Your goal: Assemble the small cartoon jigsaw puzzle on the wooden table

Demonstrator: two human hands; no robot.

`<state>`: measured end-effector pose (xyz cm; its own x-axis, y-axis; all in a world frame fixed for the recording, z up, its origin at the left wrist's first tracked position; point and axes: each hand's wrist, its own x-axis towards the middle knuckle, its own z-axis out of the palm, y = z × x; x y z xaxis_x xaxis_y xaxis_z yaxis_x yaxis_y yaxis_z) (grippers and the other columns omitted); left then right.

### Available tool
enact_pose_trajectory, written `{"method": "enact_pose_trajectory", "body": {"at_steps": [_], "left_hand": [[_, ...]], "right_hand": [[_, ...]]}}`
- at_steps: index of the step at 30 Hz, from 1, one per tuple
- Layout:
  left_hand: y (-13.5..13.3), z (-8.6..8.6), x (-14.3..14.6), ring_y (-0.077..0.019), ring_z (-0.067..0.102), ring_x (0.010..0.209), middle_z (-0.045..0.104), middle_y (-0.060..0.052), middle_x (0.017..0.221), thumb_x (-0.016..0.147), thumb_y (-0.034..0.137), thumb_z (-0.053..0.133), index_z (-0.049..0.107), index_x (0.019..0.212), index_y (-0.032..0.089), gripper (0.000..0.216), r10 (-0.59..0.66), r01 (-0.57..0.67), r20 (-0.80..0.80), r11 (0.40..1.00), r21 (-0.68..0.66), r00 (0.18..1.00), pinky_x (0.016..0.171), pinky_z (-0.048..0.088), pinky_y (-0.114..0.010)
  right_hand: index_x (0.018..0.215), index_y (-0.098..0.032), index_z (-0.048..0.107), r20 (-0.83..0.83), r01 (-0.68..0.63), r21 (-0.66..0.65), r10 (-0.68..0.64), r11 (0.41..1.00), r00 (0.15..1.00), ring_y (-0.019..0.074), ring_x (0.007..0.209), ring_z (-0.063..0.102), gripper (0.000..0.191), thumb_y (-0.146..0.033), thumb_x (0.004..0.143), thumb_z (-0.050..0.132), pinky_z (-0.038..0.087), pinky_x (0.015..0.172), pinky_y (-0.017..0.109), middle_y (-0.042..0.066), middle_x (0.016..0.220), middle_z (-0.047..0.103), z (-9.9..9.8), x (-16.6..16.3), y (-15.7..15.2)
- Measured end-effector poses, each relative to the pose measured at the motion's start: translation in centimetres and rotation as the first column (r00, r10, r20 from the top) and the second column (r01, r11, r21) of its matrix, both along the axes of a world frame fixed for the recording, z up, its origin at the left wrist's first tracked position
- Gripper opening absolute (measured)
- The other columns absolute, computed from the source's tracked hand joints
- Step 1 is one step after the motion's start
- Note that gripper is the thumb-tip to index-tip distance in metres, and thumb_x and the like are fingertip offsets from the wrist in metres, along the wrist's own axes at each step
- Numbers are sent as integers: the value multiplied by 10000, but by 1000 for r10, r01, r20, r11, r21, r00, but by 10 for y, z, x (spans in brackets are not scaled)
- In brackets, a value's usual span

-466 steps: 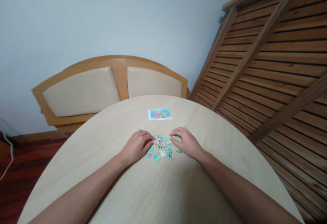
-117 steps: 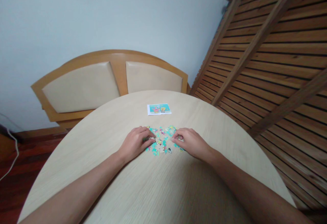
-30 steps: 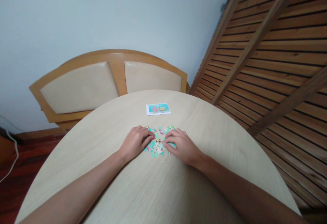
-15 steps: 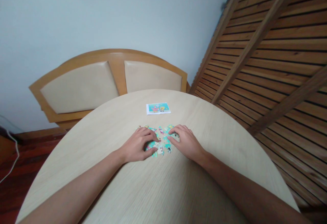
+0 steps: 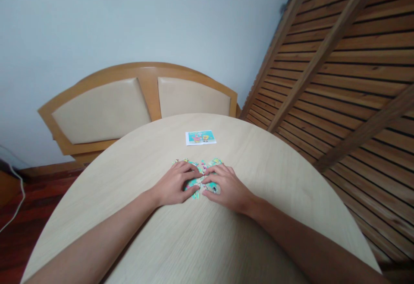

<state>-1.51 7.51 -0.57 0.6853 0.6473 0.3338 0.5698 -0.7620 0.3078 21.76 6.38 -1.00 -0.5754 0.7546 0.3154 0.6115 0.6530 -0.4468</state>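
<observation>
Reference: the clock face is centred on the puzzle pieces [image 5: 195,182], with 12 o'clock pointing away from the person.

The puzzle pieces lie loose in a scattered cluster on the round, pale wood-grain desk [image 5: 194,236], between the two hands. Visible colours are mainly teal, with some yellow, pink, white and black.

Left hand [image 5: 177,183]: positioned at 9 o'clock, over that edge of the cluster. The fingers are curved and the thumb is parted from them; the hand is unclenched, with pieces visible in the gap.

Right hand [image 5: 228,187]: positioned at 3 o'clock, over the opposite edge. The fingers extend toward 9 o'clock, the thumb lies apart below them, and the grip is likewise unclosed. The fingertips of both hands are close together over the pieces. Whether any fingertip presses on a piece cannot be determined.

A picture card [image 5: 201,137] lies flat at 12 o'clock, apart from the cluster. It shows a pink figure and a yellow figure on teal, with a white margin.

Beyond the desk, a wooden headboard [image 5: 149,89] with two cream panels stands at 11 o'clock, against a pale wall [image 5: 145,16]. A slatted wooden frame [image 5: 326,66] leans at 2 o'clock. A white cable [image 5: 22,191] hangs at 9 o'clock, above a dark red floor [image 5: 35,210].
</observation>
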Motion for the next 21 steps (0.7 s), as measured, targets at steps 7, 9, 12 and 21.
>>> {"method": "enact_pose_trajectory", "body": {"at_steps": [7, 9, 12, 21], "left_hand": [[-1, 2, 0, -250, 590, 1030, 682, -73, 1106, 926, 366, 618, 701, 1131, 252, 249, -9, 9, 28, 1000, 13, 1000, 927, 413, -412], [-1, 2, -1, -248, 593, 1028, 687, -71, 1092, 919, 368, 627, 702, 1105, 250, 232, -13, 13, 37, 1000, 9, 999, 932, 413, -410], [-1, 1, -1, -246, 596, 1025, 692, -74, 1073, 921, 363, 622, 704, 1063, 246, 202, -26, 27, 50, 1000, -4, 998, 930, 417, -404], [-1, 2, -2, -206, 621, 949, 711, -58, 941, 979, 321, 553, 668, 982, 224, 151, -103, 110, 110, 992, -60, 989, 951, 424, -380]], "right_hand": [[902, -229, 696, -30, -29, 0, 29, 1000, 999, 224, 1072, 601, 99, -271, 841, 761, 374, 961, 423, 21, 1035, 721, 3, 1, 2], [881, -227, 691, -32, -24, 4, 25, 1000, 999, 216, 1044, 609, 81, -269, 850, 752, 378, 945, 412, 14, 1002, 727, 2, 1, 3], [861, -230, 697, -42, -19, 17, 20, 1000, 999, 210, 1020, 617, 54, -272, 874, 729, 383, 931, 401, 10, 975, 731, 1, 1, 4], [934, -257, 751, -37, 98, 65, -95, 993, 995, 209, 993, 618, 112, -266, 947, 640, 403, 887, 378, 24, 985, 731, -6, 7, 16]]}}
